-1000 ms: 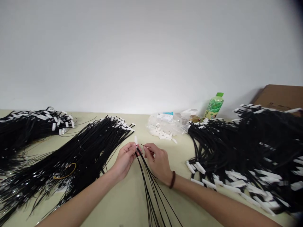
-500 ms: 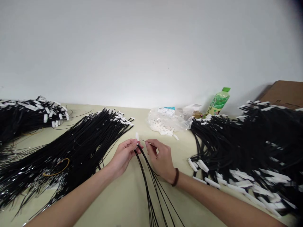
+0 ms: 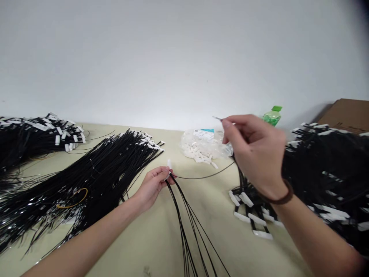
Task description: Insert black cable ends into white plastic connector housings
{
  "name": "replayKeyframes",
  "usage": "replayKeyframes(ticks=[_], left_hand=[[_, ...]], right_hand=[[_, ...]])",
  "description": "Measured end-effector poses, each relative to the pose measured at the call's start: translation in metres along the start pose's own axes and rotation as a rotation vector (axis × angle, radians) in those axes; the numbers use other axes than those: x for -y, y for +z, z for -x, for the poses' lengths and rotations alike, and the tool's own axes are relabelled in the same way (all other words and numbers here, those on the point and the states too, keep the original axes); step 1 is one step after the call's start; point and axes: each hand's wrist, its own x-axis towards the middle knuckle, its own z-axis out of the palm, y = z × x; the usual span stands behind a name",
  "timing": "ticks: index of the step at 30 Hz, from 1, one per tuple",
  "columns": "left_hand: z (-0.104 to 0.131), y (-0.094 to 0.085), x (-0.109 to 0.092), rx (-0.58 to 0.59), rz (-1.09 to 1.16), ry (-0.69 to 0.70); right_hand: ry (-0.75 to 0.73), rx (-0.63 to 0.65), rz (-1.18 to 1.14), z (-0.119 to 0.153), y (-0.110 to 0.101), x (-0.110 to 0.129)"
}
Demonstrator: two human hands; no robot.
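Observation:
Near the middle, my left hand (image 3: 152, 187) is closed on a white connector (image 3: 169, 164) and the black wires (image 3: 180, 207) at its base. Several of these wires hang down toward the lower edge. My right hand (image 3: 253, 152) is raised at the right, its thumb and index finger pinching the end of a thin dark wire (image 3: 201, 177). The tip of that wire sticks out to the left of the fingers. From my left hand the same wire curves rightward and passes behind my right hand.
Bundles of black wires with white connectors lie at far left (image 3: 23, 142), left of centre (image 3: 115, 161) and right (image 3: 317, 169). Behind are a clear bag of white connectors (image 3: 201, 144), a green-capped bottle (image 3: 272, 116) and a cardboard box (image 3: 346, 115).
My right hand has moved up and to the right, away from my left hand, drawing the thin wire out with it. My left hand has stayed nearly in place.

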Motion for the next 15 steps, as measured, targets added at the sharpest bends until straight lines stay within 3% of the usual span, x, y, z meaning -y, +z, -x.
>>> replayKeyframes(ticks=[7,9,11,15], left_hand=[[0.001,0.0,-0.002,0.038,0.05,-0.01],[0.001,0.0,-0.002,0.061,0.061,-0.014],[0.002,0.001,-0.002,0.059,0.078,-0.029],[0.002,0.001,-0.001,0.025,0.114,-0.056]], right_hand=[[-0.045,-0.266,-0.123,-0.018,-0.02,-0.003],[-0.032,-0.281,-0.14,-0.019,-0.021,-0.004],[-0.011,-0.187,-0.121,-0.017,-0.017,-0.006],[-0.037,0.213,0.032,-0.004,0.003,-0.008]])
